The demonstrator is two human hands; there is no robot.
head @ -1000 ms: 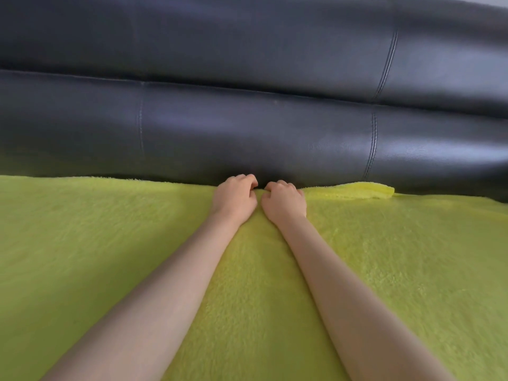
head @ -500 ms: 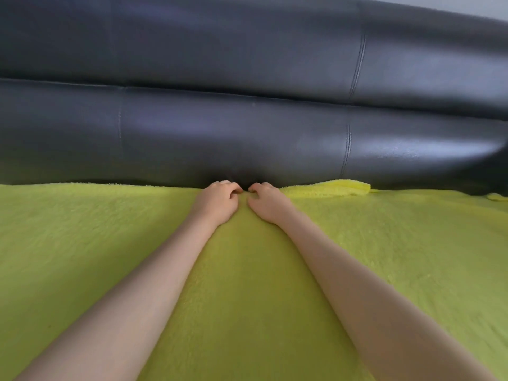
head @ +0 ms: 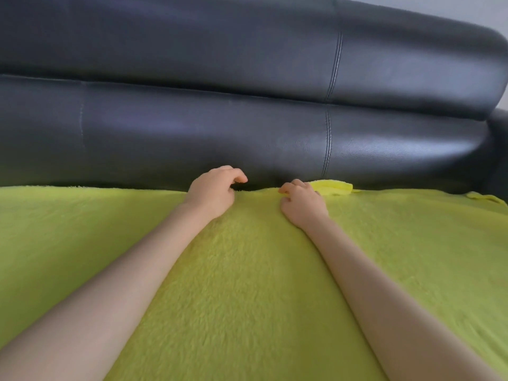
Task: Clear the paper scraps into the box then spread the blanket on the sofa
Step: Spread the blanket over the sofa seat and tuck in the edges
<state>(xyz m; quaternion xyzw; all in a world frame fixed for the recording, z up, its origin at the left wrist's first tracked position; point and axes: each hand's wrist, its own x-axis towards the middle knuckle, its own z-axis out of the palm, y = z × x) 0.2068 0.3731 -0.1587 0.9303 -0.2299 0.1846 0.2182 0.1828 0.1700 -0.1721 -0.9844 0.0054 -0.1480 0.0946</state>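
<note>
A lime-green fleece blanket (head: 247,284) with a short, fuzzy pile lies flat over the seat of a black leather sofa (head: 247,127), covering the whole lower part of the view. Its far edge runs along the foot of the backrest, where a short length is folded back on itself into a brighter yellow-green ridge just right of the hands. No brand, label or lettering can be read on the blanket or the sofa.

Both bare forearms reach forward across the blanket to that far edge. The left hand (head: 213,189) rests on the blanket with its fingers loosely curled, the tips hovering over the dark gap at the backrest; it holds nothing. The right hand (head: 302,204), a little apart from it, lies with its heel on the pile and its curled fingers touching the blanket's edge beside the folded ridge; whether they pinch the cloth cannot be told.
</note>
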